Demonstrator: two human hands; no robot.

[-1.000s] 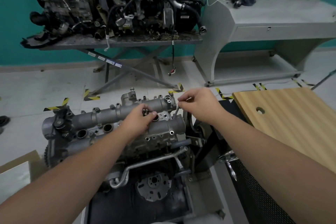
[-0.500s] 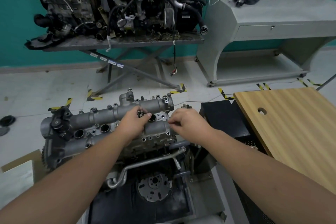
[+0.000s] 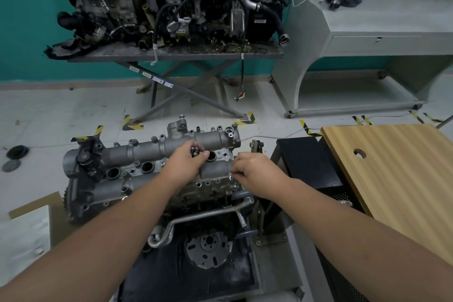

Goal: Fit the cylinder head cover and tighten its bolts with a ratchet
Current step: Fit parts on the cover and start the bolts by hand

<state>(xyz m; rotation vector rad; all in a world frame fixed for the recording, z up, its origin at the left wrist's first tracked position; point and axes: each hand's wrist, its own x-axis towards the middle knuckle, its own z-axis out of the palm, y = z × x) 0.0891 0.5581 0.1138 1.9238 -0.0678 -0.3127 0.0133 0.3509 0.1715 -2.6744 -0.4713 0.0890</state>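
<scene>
Hands meet over the grey cylinder head cover [image 3: 137,154], which sits on the engine just below our wrists. Our left hand [image 3: 182,167] curls around a small cluster of bolts [image 3: 195,152]. Our right hand [image 3: 255,173], just beside it, pinches its fingertips at the cover's near edge; what they hold we cannot tell. A wooden board [image 3: 397,179] lies right of our right hand.

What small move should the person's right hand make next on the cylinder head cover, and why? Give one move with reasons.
Probably twirl the bolt down by fingertip. The right hand pinches something small at a hole on the near right edge of the cylinder head cover, the left hand holds spare bolts, and no ratchet is in view, so hand-starting seems to come first.
</scene>
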